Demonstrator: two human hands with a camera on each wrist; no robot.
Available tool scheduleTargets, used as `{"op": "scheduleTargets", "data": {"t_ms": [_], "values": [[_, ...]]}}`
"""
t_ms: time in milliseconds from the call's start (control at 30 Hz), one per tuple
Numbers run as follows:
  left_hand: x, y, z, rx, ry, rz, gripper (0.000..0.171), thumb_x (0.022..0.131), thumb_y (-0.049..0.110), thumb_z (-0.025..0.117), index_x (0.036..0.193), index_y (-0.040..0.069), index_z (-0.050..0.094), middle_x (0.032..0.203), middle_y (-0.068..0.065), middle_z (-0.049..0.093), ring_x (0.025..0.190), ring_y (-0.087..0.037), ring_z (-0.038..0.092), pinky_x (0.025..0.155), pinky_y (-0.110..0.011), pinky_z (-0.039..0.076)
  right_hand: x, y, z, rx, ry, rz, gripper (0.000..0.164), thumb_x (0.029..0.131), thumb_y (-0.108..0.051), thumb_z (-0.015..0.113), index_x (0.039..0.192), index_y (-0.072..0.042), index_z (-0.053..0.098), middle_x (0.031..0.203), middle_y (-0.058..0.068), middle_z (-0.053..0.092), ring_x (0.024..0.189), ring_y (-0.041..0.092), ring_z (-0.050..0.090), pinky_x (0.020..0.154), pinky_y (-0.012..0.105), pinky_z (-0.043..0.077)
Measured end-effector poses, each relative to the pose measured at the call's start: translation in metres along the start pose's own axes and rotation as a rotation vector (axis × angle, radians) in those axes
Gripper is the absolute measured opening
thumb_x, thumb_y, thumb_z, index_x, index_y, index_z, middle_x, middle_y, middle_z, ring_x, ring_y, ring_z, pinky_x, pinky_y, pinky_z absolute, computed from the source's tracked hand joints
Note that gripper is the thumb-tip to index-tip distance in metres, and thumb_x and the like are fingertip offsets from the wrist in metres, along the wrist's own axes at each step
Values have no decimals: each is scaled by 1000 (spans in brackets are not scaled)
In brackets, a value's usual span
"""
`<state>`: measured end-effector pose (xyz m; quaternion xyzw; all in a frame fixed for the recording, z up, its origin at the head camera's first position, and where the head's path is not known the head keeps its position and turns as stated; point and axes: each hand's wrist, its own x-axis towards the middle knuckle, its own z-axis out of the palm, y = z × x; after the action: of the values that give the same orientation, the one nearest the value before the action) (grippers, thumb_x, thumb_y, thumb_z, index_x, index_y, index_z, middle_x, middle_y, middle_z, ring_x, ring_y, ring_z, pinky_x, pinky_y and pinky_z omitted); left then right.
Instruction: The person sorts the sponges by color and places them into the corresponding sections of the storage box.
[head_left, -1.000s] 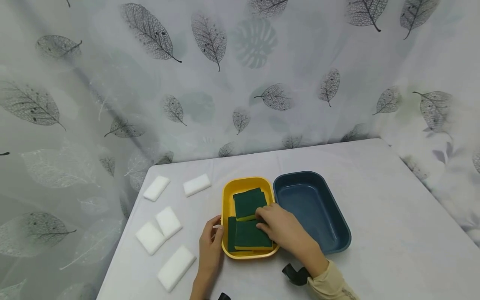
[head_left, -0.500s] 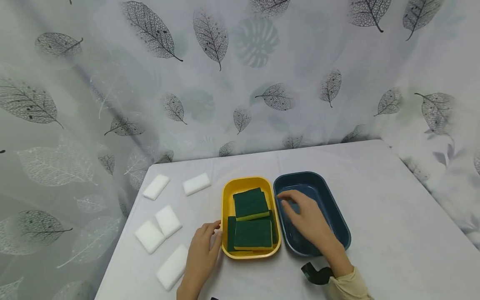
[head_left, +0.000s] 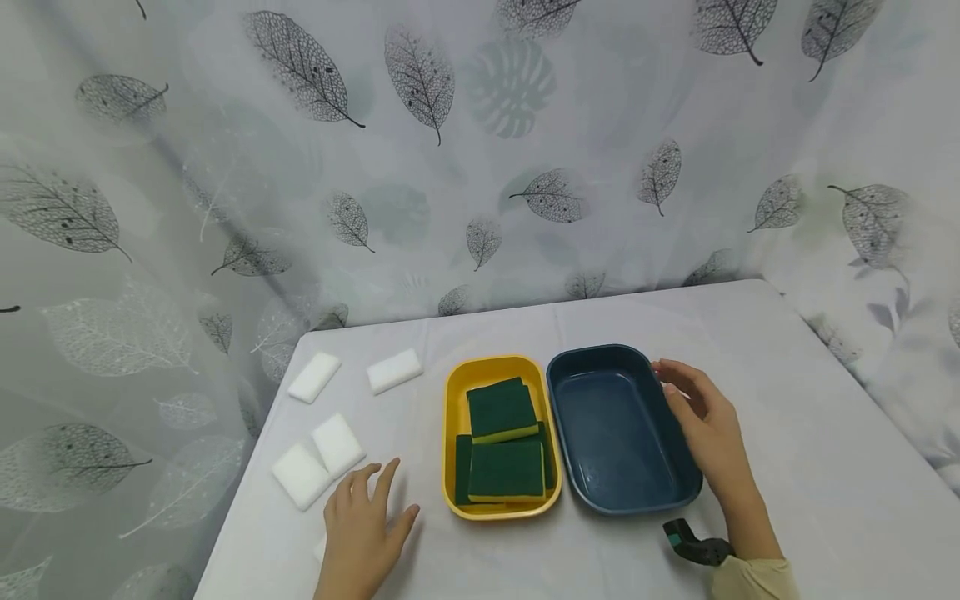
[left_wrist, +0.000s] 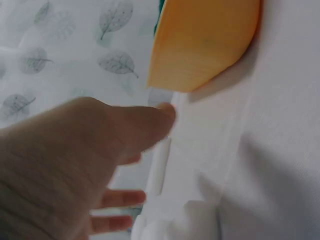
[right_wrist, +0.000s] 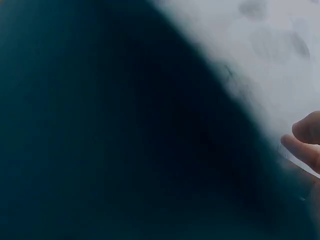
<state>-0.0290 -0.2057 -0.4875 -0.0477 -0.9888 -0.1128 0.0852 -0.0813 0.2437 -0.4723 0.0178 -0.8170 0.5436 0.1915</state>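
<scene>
My left hand (head_left: 363, 533), fingers spread, hovers left of the yellow tray (head_left: 447, 417) and covers most of a white sponge block. In the left wrist view its thumb points towards the outer wall of that yellow tray (left_wrist: 205, 45), apart from it. Green-and-yellow scouring sponges (head_left: 506, 471) lie stacked inside the yellow tray. At the right side of a dark blue tray (head_left: 607, 433), my right hand (head_left: 708, 425) has loosely bent fingers, the fingertips right at the rim. The blue tray (right_wrist: 100, 125) fills most of the right wrist view.
Two white blocks (head_left: 302, 475) lie side by side on the left of the table. Farther back are two more white blocks (head_left: 395, 371). A leaf-patterned curtain (head_left: 480, 167) hangs behind the white tabletop (head_left: 787, 433).
My right hand has let go of the scouring sponges and crossed to the blue tray's far right side. My left hand has left the yellow tray's rim and moved left, over the white blocks.
</scene>
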Motion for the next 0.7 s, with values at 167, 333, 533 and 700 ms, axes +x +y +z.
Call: {"op": "scheduleTargets", "data": {"t_ms": [167,333,533,700], "values": [[-2,-8,-7,54,-129,-75,81,86,48,81,151,10,51,144,-27,50,136,-51,42,105,-78,33,-2,24,-11,37,47,103,45,110,-23,53,153,-10,49,150,3,60,127,-12,53,97,2,44],[-5,-14,-11,44,-207,-126,92,81,46,86,154,8,46,147,-31,45,138,-54,39,106,-82,29,0,41,-10,149,9,129,48,111,-22,51,155,-5,46,153,6,58,128,-9,56,97,5,48],[-9,-19,-17,20,-321,-234,106,74,42,91,158,4,38,148,-37,43,137,-59,39,106,-87,24,0,52,-13,345,-115,199,54,111,-23,51,161,-8,38,162,10,49,130,-11,56,99,6,47],[-12,-24,-19,17,-380,-267,109,69,37,94,156,1,39,141,-38,47,130,-61,43,103,-87,28,-1,55,-14,276,-184,276,60,111,-34,50,163,-10,34,166,13,43,125,-19,52,96,2,45]]}}
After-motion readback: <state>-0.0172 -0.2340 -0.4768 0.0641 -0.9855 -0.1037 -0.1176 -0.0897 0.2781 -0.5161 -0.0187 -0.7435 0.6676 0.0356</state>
